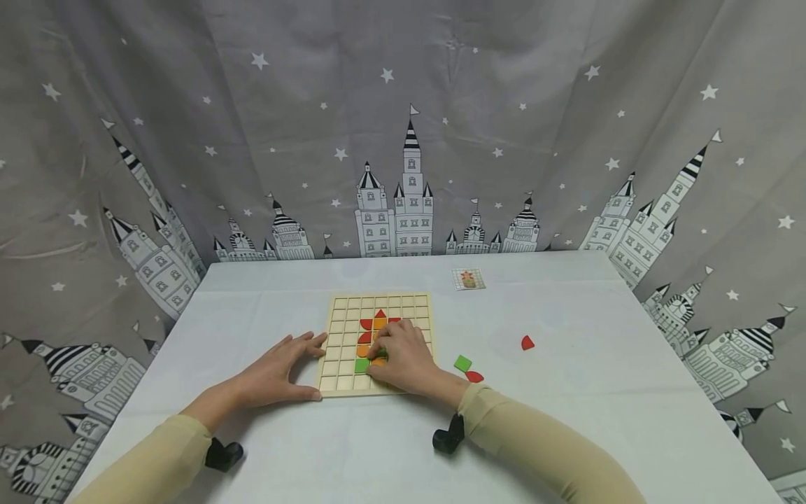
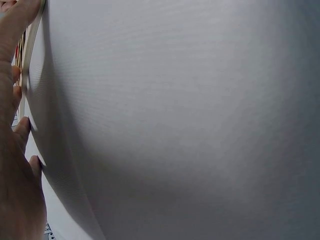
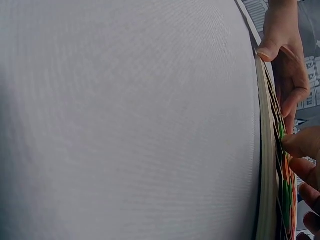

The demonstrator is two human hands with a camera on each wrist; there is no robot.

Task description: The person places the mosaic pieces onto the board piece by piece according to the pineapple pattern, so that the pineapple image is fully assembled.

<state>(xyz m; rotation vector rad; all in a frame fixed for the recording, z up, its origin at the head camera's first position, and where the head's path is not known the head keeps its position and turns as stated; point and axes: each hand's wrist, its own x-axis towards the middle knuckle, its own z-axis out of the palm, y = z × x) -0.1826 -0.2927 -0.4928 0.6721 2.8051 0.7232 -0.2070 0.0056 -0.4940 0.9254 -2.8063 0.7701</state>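
A wooden grid board (image 1: 409, 308) lies flat on the white table. Red, orange and green tiles form a flower figure near its middle, with a green square tile (image 1: 362, 365) low in the pattern. My left hand (image 1: 296, 364) rests flat against the board's left edge (image 2: 30, 45), fingers straight and thumb at the near corner. My right hand (image 1: 378, 355) lies on the board with fingers curled down, pinching a small green tile beside an orange one. In the right wrist view the board (image 3: 267, 150) shows edge-on with my fingertips (image 3: 302, 145) on it.
Right of the board lie a loose green square (image 1: 462, 362), a red piece (image 1: 474, 376) and another red piece (image 1: 527, 342). A small pattern card (image 1: 469, 279) sits at the back. A grey castle-print curtain (image 1: 403, 140) surrounds the table.
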